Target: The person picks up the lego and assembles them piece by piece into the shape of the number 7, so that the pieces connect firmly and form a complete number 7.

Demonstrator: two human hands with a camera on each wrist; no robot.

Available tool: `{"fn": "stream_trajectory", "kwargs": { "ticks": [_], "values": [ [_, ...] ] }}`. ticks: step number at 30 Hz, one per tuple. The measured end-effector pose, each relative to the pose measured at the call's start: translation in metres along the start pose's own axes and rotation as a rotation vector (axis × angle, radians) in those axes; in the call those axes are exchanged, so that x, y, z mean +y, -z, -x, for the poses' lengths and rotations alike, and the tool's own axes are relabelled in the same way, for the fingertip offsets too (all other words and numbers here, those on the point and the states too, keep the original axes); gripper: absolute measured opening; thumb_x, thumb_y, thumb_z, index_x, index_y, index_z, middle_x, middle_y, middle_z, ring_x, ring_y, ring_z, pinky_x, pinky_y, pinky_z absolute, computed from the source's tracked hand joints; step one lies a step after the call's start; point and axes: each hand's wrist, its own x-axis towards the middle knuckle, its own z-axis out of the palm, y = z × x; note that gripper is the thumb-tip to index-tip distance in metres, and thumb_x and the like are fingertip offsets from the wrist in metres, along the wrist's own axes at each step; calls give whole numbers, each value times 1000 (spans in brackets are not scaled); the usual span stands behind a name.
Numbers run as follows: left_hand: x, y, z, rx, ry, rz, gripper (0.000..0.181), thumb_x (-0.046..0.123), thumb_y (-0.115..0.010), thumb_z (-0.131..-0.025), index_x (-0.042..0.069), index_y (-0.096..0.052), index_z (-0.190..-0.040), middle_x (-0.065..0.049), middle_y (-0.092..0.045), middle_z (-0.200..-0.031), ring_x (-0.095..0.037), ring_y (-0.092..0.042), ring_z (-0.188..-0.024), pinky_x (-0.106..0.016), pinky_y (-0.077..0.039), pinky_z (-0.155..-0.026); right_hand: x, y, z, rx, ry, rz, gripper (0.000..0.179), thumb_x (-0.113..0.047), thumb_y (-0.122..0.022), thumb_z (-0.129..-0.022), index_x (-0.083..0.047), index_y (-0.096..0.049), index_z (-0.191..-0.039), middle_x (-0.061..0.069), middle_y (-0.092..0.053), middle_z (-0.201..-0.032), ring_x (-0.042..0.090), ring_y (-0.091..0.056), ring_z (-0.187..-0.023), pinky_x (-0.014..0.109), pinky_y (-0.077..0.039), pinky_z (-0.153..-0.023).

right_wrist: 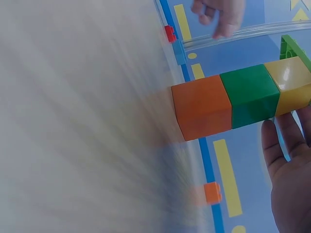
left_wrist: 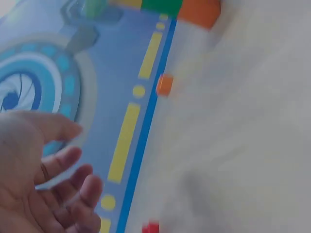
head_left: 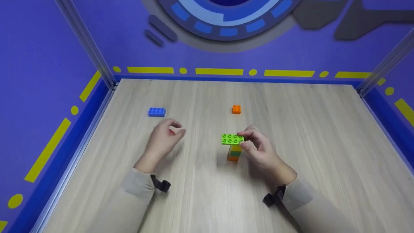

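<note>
A short tower stands on the table: an orange brick (right_wrist: 201,108) at the bottom, a dark green brick (right_wrist: 249,96) above it, then a yellow brick (right_wrist: 290,83). Across the top lies a long light green brick (head_left: 230,139), jutting out to the left. My right hand (head_left: 260,147) pinches this brick's right end between thumb and forefinger. Farther left, my left hand (head_left: 163,137) hovers with loosely bent fingers and nothing in them. Below it is a red brick (right_wrist: 170,34), mostly hidden by that hand in the head view.
A blue eight-stud brick (head_left: 157,112) lies beyond my left hand. Behind the tower sits a small orange four-stud brick (head_left: 236,109). Purple-blue panels with yellow markings (head_left: 219,71) wall in the wooden table (head_left: 200,194) at the back and sides.
</note>
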Motion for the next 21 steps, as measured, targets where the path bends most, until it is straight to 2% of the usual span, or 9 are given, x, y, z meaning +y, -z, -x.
{"fn": "stream_trajectory", "kwargs": {
  "ticks": [2, 4, 6, 9, 12, 15, 18, 21],
  "values": [
    [-12, 9, 0, 24, 50, -1, 35, 33, -72, -96, 11, -68, -123, -7, -64, -127, -23, -64, -85, -39, -54, -77, -1, 0, -1, 0, 3, -1, 30, 7, -64, -96, -5, -67, -124, 13, -60, -108, 22, -60, -101, 25, -51, -96],
    [-22, 15, 1, 39, 85, 8, 39, 31, -75, -95, 9, -66, -127, -9, -63, -132, -29, -65, -98, -43, -55, -86, -2, 0, -1, 2, 7, -1, 30, 7, -64, -96, -5, -68, -123, 13, -60, -107, 22, -60, -101, 25, -51, -96],
    [-32, 18, 1, 51, 105, 17, 44, 29, -77, -94, 7, -65, -130, -12, -62, -135, -32, -63, -113, -47, -52, -97, -3, 0, -1, 0, 14, 2, 30, 7, -64, -96, -5, -68, -123, 13, -60, -107, 22, -60, -101, 25, -51, -96],
    [-45, 17, 4, 78, 128, 45, 46, 28, -80, -92, 6, -65, -130, -13, -62, -135, -33, -59, -124, -49, -49, -104, -2, -1, 0, -14, 19, 10, 30, 7, -64, -97, -6, -67, -124, 14, -60, -107, 23, -60, -101, 25, -51, -96],
    [-53, 11, 4, 106, 126, 70, 45, 27, -81, -91, 6, -66, -128, -12, -63, -133, -32, -60, -123, -47, -50, -104, -2, 0, 1, -11, 15, 13, 31, 7, -63, -97, -6, -67, -125, 14, -60, -107, 22, -60, -102, 24, -51, -96],
    [-59, 2, 2, 112, 110, 100, 42, 26, -81, -91, 7, -66, -126, -10, -63, -130, -30, -63, -116, -44, -52, -98, -1, 1, 2, 4, 19, 9, 32, 10, -63, -96, -5, -67, -124, 14, -60, -107, 22, -61, -101, 24, -51, -96],
    [-65, -4, 0, 119, 94, 94, 41, 27, -82, -90, 9, -67, -123, -9, -63, -129, -28, -63, -116, -41, -52, -98, -1, 1, 1, 5, 26, 9, 34, 12, -63, -94, -4, -67, -124, 14, -60, -107, 22, -61, -100, 24, -52, -96],
    [-71, -5, 0, 149, 92, 56, 42, 28, -83, -88, 9, -69, -122, -9, -65, -127, -29, -62, -120, -42, -50, -103, 0, 0, -1, -6, 29, 12, 34, 12, -64, -94, -4, -66, -124, 15, -60, -108, 22, -61, -101, 24, -51, -97]
  ]
}}
